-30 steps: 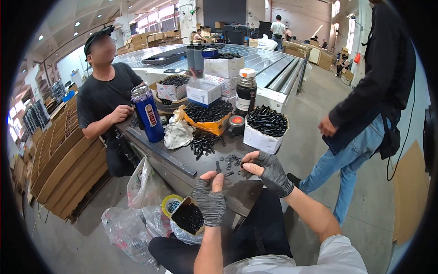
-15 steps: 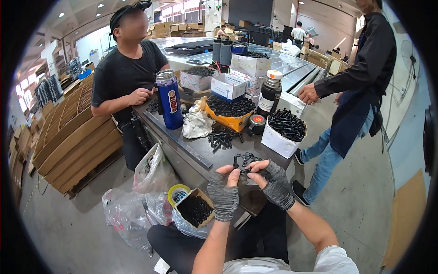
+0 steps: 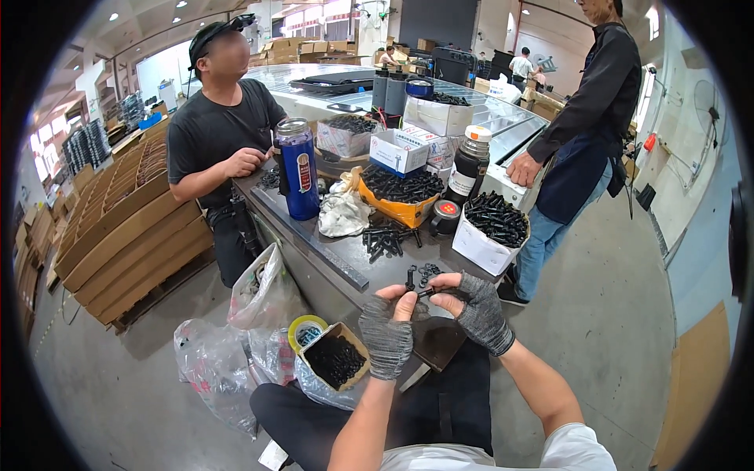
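My left hand and my right hand, both in grey fingerless gloves, meet above the table's near corner. A small dark bolt-like piece is pinched between their fingertips, one end in each hand. Another black bolt points upright just beyond my left fingertips; whether that hand touches it I cannot tell. Small black rings lie behind my fingers. Farther off, loose black bolts are scattered on the table, beside a white box of black bolts and an orange-edged box heaped with similar parts.
A blue bottle, a white rag, a black bottle and a dark cup stand among the boxes. Below left are a box of small black parts and plastic bags. One person stands left, another right.
The person on the right has shifted left, closer to the table. My view has turned slightly. Both my hands keep nearly the same pinch on the small piece.
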{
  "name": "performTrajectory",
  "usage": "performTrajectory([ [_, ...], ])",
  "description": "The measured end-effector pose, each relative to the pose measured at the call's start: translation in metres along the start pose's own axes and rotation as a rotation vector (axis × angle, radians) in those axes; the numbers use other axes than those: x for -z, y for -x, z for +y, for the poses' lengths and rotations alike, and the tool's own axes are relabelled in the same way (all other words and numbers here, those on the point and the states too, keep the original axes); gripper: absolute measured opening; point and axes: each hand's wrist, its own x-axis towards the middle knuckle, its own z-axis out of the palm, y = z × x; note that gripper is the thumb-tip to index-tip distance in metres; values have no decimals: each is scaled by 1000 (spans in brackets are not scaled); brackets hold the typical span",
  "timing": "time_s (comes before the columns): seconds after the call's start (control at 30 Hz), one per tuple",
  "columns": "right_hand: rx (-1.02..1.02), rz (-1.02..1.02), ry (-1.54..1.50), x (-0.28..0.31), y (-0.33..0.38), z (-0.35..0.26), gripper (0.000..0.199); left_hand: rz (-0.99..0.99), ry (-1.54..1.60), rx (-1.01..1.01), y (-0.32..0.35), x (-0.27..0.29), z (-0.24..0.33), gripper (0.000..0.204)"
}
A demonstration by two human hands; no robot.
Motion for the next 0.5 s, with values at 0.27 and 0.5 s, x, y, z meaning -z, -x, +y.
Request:
performTrajectory([
  [0.27,283,47,244,0,-2,-3,26,-3,-15,-32,1,2,-4,16],
  [0.5,275,160,304,8,-2,-6,26,18,7,17,6,8,-2,16],
])
